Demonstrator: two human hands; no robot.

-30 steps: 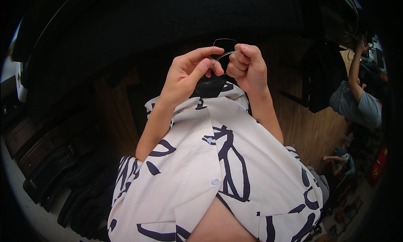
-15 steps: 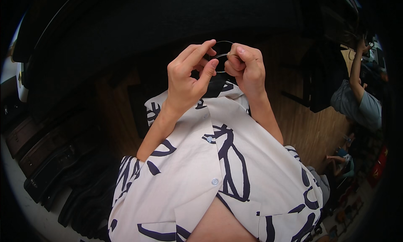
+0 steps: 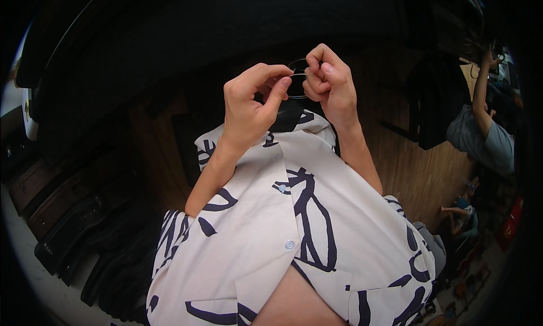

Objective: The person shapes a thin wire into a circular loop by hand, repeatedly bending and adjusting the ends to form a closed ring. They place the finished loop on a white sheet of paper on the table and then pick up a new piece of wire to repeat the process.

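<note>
A loose coil of thin, pale wire (image 3: 299,74) spans the gap between my two hands, above my lap. My left hand (image 3: 249,102) has its thumb and index fingertip nearly together at one end of the strand, in a pinch. Curled fingers of my right hand (image 3: 335,85) grip the coil from the other side, with the index finger raised and bent over a loop. Several turns of the wire show as thin arcs above and below the fingertips. Where the strand passes inside my right fingers is hidden.
Beyond my hands spreads a dark surface (image 3: 243,26). Dark elongated cases (image 3: 73,235) stand in a row at the lower left. To the right are a black chair (image 3: 427,116) and a person in a grey shirt (image 3: 478,136) with a raised arm. The floor (image 3: 424,179) is wooden.
My left index finger has come down toward the thumb, closing onto the wire. My right index finger has lifted and bent, and the upper loop has shifted with it.
</note>
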